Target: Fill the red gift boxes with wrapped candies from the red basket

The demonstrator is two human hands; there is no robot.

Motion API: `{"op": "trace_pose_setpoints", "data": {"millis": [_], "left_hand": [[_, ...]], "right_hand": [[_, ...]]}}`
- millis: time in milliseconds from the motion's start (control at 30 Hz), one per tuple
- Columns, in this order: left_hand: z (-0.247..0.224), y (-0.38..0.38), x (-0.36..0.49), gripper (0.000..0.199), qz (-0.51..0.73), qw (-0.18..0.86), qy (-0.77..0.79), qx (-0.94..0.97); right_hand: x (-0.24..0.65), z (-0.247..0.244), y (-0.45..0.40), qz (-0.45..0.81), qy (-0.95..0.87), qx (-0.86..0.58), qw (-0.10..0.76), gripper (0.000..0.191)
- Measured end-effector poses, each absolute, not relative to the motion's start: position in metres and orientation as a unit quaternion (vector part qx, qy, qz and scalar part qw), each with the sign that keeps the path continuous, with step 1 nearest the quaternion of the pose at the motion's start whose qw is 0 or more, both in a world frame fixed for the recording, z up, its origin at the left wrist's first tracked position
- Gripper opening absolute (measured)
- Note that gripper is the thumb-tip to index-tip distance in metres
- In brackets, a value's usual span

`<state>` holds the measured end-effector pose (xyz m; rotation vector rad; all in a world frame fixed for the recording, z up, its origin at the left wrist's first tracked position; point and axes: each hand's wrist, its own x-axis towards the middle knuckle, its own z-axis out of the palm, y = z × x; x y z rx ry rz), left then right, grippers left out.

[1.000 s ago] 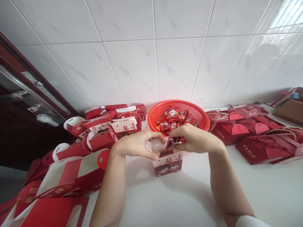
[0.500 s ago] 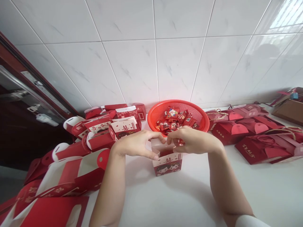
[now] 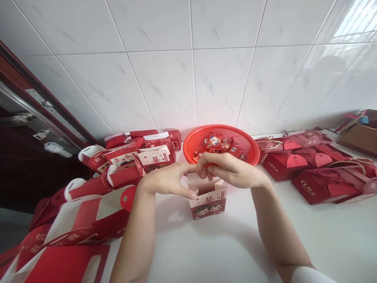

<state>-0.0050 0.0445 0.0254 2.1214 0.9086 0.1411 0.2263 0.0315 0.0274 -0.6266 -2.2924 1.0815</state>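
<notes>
Left hand [image 3: 166,179] gripping box [image 3: 209,206], right hand [image 3: 231,169] above

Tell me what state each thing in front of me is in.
Box under the hands: upright, top open
Left hand: thumb and fingers apart, at that box
Right hand: fingers curled above it, contents unclear
Red basket: holding wrapped packets
Boxes on the right: closed
Boxes on the left: several open

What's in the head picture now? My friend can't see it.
A person's left hand curves at the left edge of an open white-and-red cardboard box, the right hand at its back. Behind sits a round red plastic basket of wrapped sweets; red cardboard boxes line both sides.
</notes>
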Motion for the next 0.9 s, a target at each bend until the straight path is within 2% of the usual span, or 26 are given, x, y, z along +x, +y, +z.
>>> {"op": "trace_pose_setpoints", "data": {"millis": [133,267,433,633,800,900], "left_hand": [[0.025,0.044,-0.003,0.026,0.067,0.430,0.338,0.834],[0.024,0.045,-0.004,0.036,0.071,0.439,0.337,0.830],[0.024,0.045,-0.005,0.054,0.056,0.402,0.360,0.840],[0.026,0.044,-0.005,0.035,0.046,0.387,0.372,0.843],[0.025,0.046,-0.007,0.028,0.054,0.376,0.360,0.852],[0.025,0.046,-0.006,0.027,0.069,0.354,0.361,0.860]], "right_hand": [[0.222,0.024,0.035,0.420,-0.862,-0.171,0.226,0.025],[0.225,0.023,0.037,0.413,-0.871,-0.160,0.212,0.021],[0.239,0.027,0.039,0.363,-0.876,-0.199,0.245,0.017],[0.262,0.032,0.038,0.330,-0.857,-0.296,0.264,0.020],[0.268,0.031,0.039,0.314,-0.856,-0.386,0.140,0.028],[0.262,0.025,0.043,0.316,-0.859,-0.392,0.088,0.019]]}}
